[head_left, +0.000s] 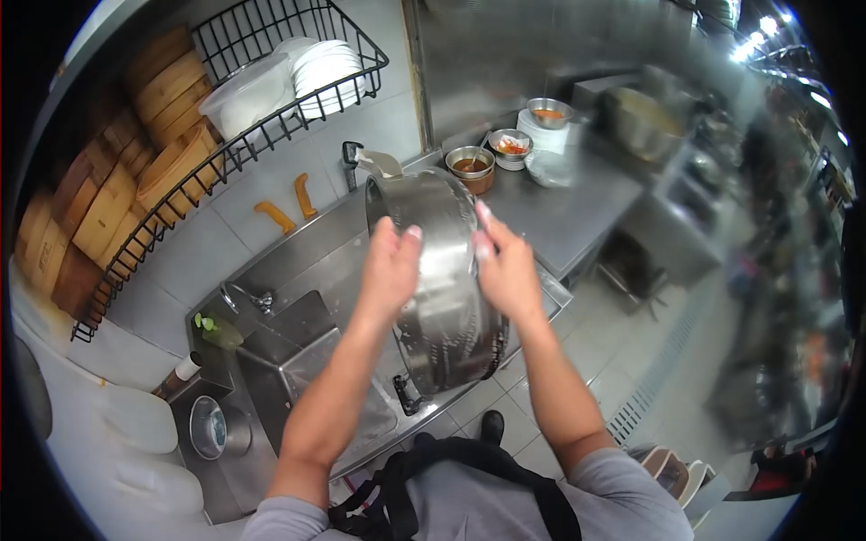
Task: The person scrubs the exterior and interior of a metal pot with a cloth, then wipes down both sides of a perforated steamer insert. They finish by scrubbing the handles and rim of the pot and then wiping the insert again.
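Note:
A large, round stainless-steel pot, tipped on its side and wet with streaks, is up in front of me over the sink's right part. My left hand grips its left rim, thumb on the outer wall and fingers hidden behind. On the opposite edge, my right hand is closed, with its fingers partly out of sight. A black handle shows at the pot's lower end. The pot's inside faces away from me. Below and to the left lies the steel sink.
A wire rack with bamboo steamers and white plates hangs on the wall. Bowls of food stand on the steel counter. A faucet rises behind the sink. White jugs are at left.

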Available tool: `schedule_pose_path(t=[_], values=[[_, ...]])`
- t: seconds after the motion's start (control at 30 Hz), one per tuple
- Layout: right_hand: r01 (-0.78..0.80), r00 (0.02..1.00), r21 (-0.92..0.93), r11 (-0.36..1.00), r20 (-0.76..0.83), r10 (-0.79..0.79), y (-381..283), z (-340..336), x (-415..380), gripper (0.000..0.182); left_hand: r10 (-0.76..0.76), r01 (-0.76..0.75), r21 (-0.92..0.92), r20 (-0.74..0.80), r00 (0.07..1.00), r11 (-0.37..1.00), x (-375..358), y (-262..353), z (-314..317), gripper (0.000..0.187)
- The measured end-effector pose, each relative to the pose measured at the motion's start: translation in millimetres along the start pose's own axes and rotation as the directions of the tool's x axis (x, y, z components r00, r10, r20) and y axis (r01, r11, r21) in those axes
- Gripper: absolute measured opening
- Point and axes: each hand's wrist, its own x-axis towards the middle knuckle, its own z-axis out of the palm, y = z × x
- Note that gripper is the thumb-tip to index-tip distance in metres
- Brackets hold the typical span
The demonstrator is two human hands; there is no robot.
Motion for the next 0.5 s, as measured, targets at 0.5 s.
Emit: schedule_pose_path(t=[0.5], values=[[-0.356, 0.707, 0.806, 0.473, -0.099, 0.701, 238.6, -30.6, -131.1, 0.041, -0.309, -0.379, 0.581, 0.758, 0.574, 0.720, -116.2, -67.2, 50.1, 0.016]])
